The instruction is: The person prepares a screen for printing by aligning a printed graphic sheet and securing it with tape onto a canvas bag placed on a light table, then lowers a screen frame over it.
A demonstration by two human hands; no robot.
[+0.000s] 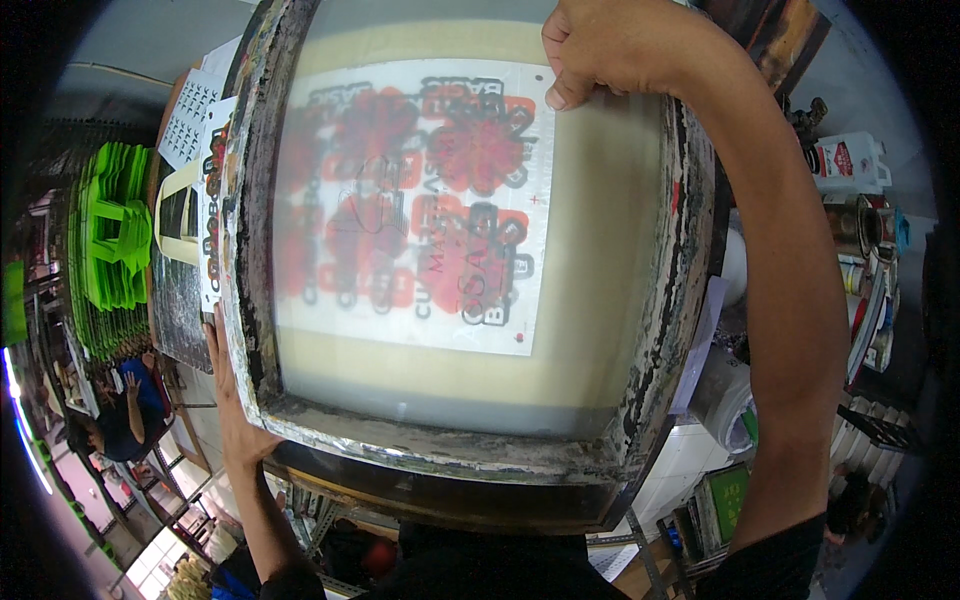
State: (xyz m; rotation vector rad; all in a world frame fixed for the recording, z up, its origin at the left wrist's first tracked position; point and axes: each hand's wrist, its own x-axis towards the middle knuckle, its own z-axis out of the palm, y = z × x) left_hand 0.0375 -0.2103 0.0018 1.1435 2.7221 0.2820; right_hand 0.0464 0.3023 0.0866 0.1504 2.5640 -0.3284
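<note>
A screen printing frame [440, 452] with a worn, paint-stained border fills the middle of the head view. Its pale mesh [590, 300] is stretched across the inside. A white translucent sheet [420, 345] shows in the mesh area, with red and black lettering and flower-like shapes, blurred on the left and sharper on the right. My left hand [238, 400] grips the frame's near left corner, fingers along its outer side. My right hand [610, 50] reaches over the far right part, fingers curled down beside the sheet's upper right corner; whatever they pinch is hidden.
Bright green bags [115, 225] hang in a stack at the left. Printed papers [190, 115] and a cream handle-shaped piece [178, 210] lie beside the frame. At the right are a white jug [850, 165], tins and a clear tub [722, 400]. Another person [130, 405] is at far left.
</note>
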